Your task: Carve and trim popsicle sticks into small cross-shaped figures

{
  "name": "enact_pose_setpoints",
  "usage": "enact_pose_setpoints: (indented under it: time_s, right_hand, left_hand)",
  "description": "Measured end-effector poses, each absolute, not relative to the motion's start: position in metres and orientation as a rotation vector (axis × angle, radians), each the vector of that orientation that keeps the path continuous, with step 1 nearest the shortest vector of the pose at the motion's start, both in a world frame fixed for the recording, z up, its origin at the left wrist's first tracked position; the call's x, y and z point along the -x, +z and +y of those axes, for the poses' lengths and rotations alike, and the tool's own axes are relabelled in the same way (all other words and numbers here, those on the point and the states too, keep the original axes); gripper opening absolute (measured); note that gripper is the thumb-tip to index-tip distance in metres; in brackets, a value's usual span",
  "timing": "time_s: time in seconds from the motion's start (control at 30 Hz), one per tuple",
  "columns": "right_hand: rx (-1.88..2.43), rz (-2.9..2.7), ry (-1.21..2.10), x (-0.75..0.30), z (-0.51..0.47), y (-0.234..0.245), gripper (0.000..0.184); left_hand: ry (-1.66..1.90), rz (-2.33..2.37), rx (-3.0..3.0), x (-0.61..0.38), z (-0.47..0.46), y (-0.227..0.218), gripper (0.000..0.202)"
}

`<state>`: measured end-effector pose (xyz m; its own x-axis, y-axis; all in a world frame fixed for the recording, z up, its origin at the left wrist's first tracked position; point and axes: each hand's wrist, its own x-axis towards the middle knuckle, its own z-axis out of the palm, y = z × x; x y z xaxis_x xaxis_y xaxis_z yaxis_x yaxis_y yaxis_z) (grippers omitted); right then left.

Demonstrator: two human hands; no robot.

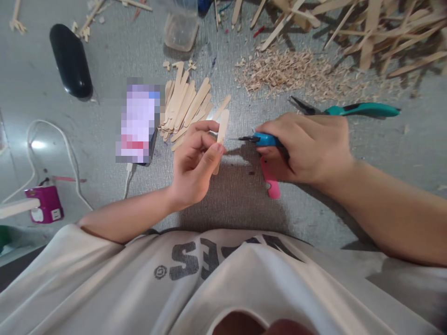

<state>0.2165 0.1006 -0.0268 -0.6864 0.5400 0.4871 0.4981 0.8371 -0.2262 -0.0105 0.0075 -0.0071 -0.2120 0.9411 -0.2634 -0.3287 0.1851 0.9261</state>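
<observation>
My left hand (195,160) pinches a flat wooden craft stick (222,128) upright between thumb and fingers. My right hand (307,146) is closed round a blue-handled cutter (262,139) whose dark tip points left at the stick, just short of it. A pink handle piece (270,181) sticks out below my right hand. Behind my left hand lies a heap of the same wooden sticks (185,104) on the grey surface.
Teal-handled pliers (352,110) lie behind my right hand. A pile of wood shavings (289,72) and scattered long sticks (370,28) fill the far right. A phone (138,123), a black case (71,60), a clear cup (180,25) and a purple plug (47,204) with white cable sit left.
</observation>
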Motion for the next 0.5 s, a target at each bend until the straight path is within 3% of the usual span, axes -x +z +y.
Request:
enact_pose_setpoints:
  time_s: [0.5]
  right_hand:
    - [0.755, -2.547, 0.032, -0.2158, 0.1003, -0.0186, 0.052]
  left_hand:
    - [1.397, 1.267, -0.884, 0.0087, 0.0085, -0.0072, 0.043]
